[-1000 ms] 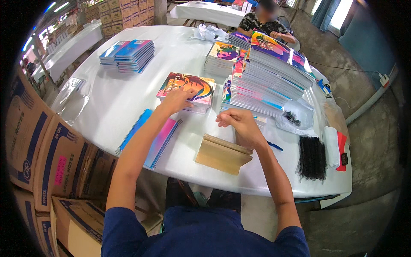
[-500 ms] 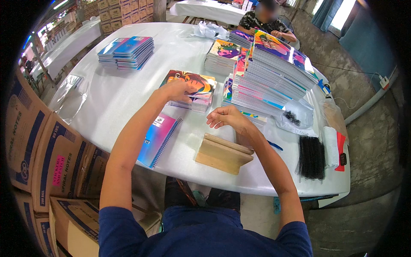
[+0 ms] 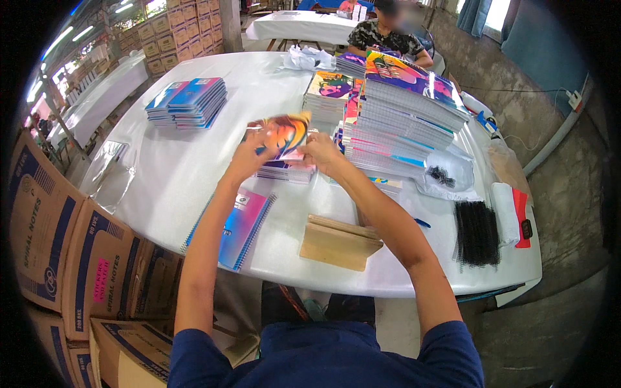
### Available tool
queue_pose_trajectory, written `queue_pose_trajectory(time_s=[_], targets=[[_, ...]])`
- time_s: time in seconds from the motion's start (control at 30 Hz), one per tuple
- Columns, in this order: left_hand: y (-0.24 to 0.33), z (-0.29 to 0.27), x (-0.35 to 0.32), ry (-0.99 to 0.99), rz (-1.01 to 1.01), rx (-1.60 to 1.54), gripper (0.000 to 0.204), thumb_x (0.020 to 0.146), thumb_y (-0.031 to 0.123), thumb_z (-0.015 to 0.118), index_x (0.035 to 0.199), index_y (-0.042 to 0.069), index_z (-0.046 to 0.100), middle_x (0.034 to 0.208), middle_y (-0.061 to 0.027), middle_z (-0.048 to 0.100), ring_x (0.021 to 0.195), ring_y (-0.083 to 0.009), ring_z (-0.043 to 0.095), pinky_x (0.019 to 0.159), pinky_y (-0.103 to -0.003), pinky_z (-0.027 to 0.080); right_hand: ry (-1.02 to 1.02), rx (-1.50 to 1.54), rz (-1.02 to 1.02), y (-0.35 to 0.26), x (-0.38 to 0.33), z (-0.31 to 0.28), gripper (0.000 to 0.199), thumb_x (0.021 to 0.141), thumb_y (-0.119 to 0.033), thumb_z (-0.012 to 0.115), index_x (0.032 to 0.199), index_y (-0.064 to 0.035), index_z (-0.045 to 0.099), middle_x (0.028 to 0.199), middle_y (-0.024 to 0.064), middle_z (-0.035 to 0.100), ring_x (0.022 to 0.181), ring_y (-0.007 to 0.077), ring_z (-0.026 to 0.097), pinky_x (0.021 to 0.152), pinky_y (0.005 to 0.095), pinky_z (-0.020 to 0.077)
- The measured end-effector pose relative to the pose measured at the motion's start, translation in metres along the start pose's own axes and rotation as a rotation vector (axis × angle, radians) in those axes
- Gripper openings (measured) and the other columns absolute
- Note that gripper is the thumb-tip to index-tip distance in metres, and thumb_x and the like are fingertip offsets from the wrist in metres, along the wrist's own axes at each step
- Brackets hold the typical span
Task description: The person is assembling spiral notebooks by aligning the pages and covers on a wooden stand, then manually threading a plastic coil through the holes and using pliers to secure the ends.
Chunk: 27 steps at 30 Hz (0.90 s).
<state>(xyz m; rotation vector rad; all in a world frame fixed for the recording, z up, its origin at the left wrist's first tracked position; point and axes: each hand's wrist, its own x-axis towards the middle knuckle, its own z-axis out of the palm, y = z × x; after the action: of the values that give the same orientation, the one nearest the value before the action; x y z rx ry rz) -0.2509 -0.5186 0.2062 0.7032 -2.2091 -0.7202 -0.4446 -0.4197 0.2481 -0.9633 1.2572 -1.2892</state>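
Orange-and-purple cover sheet (image 3: 283, 134) lifted between us: left hand (image 3: 249, 154) and right hand (image 3: 321, 150) pinch its opposite edges, fingers closed.

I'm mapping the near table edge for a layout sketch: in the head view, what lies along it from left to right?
Spiral notebook with pink and blue cover → wooden block → blue pen → bundle of black binding coils → red and white tool.
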Motion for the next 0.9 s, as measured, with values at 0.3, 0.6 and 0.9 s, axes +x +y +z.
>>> queue_pose_trajectory(time_s=[0.3, 0.6, 0.9], targets=[[0.066, -0.002, -0.06, -0.086, -0.15, -1.149, 0.047, 0.092, 0.032, 0.064, 0.122, -0.002, 0.052, 0.112, -0.0174, 0.063, 0.077, -0.0193, 0.067, 0.055, -0.033, 0.056, 0.204, -0.642, -0.504, -0.005, -0.185, -0.055, 0.015, 0.089, 0.002, 0.061, 0.102, 0.002, 0.055, 0.077, 0.0061, 0.057, 0.071, 0.0119, 0.051, 0.065, 0.0287, 0.0456], [0.133, 0.046, -0.076, -0.508, 0.041, -0.871, 0.053, 0.091, 0.034, 0.064, 0.131, 0.001, 0.053, 0.13, -0.011, 0.057, 0.115, -0.0187, 0.055, 0.092, -0.032, 0.049, 0.53, -0.428, -0.469, 0.096, -0.264, -0.094, 0.021, 0.083, 0.012, 0.062, 0.1, 0.0005, 0.067, 0.089, 0.0077, 0.065, 0.085, 0.018, 0.066, 0.081, 0.0313, 0.0557], [0.094, 0.108, -0.129, -0.074, -0.124, -0.902, 0.095, 0.077, 0.033, 0.079, 0.15, 0.005, 0.026, 0.151, -0.0164, 0.033, 0.135, -0.0294, 0.038, 0.11, -0.04, 0.032, 0.416, -0.329, -0.378, 0.123, -0.254, -0.065, 0.062, 0.079, -0.006, 0.077, 0.131, -0.002, 0.044, 0.118, 0.0108, 0.058, 0.117, 0.0239, 0.052, 0.102, 0.0365, 0.039]])
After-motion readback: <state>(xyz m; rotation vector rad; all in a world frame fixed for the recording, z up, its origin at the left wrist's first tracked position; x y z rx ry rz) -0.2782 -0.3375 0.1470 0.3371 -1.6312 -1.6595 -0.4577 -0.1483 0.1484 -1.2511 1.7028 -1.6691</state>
